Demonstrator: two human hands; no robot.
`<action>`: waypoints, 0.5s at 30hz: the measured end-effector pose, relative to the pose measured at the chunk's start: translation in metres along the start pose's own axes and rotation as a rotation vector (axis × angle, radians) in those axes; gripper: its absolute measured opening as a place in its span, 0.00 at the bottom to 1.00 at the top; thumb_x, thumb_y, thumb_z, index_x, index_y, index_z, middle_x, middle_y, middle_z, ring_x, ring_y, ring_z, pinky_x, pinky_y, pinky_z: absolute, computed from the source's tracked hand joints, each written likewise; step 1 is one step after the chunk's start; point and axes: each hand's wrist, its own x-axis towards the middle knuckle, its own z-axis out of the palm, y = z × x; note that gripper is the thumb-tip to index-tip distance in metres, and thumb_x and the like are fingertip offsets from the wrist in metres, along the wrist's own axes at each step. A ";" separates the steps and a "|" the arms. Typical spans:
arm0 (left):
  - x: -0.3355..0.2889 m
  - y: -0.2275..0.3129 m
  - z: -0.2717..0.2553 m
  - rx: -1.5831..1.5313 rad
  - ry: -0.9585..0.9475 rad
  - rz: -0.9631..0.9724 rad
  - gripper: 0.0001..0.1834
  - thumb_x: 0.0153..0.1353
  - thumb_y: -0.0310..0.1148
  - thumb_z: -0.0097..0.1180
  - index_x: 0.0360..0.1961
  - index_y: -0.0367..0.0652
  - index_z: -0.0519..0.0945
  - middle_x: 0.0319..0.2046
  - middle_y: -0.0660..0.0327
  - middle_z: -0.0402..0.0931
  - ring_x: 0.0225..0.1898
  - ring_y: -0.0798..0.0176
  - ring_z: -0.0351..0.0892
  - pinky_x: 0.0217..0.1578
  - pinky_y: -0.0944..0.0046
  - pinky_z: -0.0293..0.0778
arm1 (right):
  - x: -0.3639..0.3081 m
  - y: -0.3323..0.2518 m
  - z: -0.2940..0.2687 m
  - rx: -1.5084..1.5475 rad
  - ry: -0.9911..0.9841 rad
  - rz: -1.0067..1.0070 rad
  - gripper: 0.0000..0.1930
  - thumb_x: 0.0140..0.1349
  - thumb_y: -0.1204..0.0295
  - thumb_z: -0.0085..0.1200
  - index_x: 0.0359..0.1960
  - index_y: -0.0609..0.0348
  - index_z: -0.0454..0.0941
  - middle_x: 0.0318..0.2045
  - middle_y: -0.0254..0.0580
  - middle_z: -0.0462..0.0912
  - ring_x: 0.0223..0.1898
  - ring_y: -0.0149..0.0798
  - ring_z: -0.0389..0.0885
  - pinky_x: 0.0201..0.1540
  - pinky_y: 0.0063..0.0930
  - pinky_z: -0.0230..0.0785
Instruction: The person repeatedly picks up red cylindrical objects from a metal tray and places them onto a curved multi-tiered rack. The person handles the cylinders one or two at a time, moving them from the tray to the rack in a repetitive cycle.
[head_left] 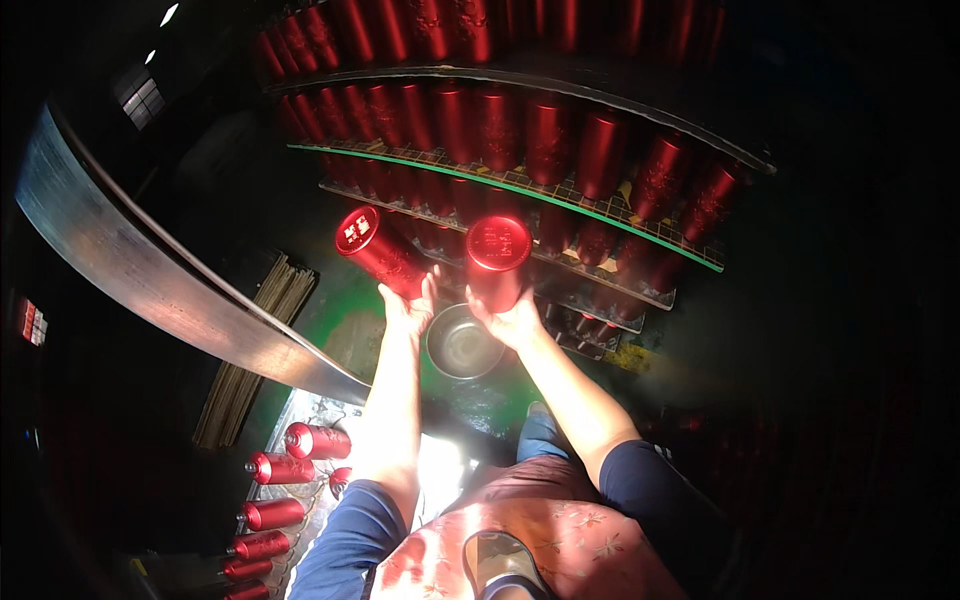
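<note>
My left hand grips a shiny red bottle that leans up and to the left, its flat round end facing up. In my right hand is a second red bottle, held closer to upright, with a pattern on its round end. Both bottles are raised in front of the shelves and stand a little apart from each other. The lower ends of the bottles are partly covered by my fingers.
Ahead, a rack shelf with a green edge carries a row of red bottles. A metal basin sits on the floor below my hands. At left are a curved metal band, wooden strips and red bottles lying on a table.
</note>
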 end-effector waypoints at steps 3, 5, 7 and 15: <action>0.024 0.017 -0.001 -0.080 0.030 0.027 0.47 0.62 0.74 0.35 0.62 0.41 0.69 0.51 0.38 0.74 0.42 0.42 0.81 0.34 0.61 0.88 | 0.048 -0.011 -0.005 -0.008 0.064 0.080 0.50 0.56 0.25 0.41 0.64 0.58 0.67 0.54 0.60 0.74 0.53 0.56 0.76 0.50 0.43 0.80; 0.034 0.024 0.002 -0.095 0.055 0.038 0.47 0.62 0.73 0.36 0.62 0.40 0.69 0.51 0.36 0.74 0.40 0.43 0.81 0.32 0.62 0.88 | 0.076 -0.017 -0.009 -0.021 0.120 0.132 0.49 0.55 0.26 0.43 0.63 0.59 0.67 0.53 0.60 0.75 0.51 0.57 0.77 0.48 0.43 0.81; 0.043 0.029 0.001 -0.093 0.053 0.069 0.46 0.62 0.72 0.38 0.61 0.39 0.70 0.49 0.36 0.74 0.39 0.44 0.82 0.31 0.64 0.88 | 0.095 -0.021 -0.009 0.003 0.127 0.165 0.48 0.56 0.27 0.45 0.63 0.59 0.68 0.53 0.60 0.76 0.50 0.57 0.78 0.47 0.43 0.82; 0.067 0.039 -0.004 -0.147 0.130 0.189 0.45 0.62 0.70 0.41 0.59 0.36 0.72 0.48 0.37 0.77 0.40 0.45 0.83 0.31 0.64 0.88 | 0.133 -0.025 0.019 -0.073 0.180 0.199 0.35 0.68 0.39 0.40 0.58 0.60 0.72 0.51 0.55 0.81 0.47 0.50 0.84 0.43 0.40 0.85</action>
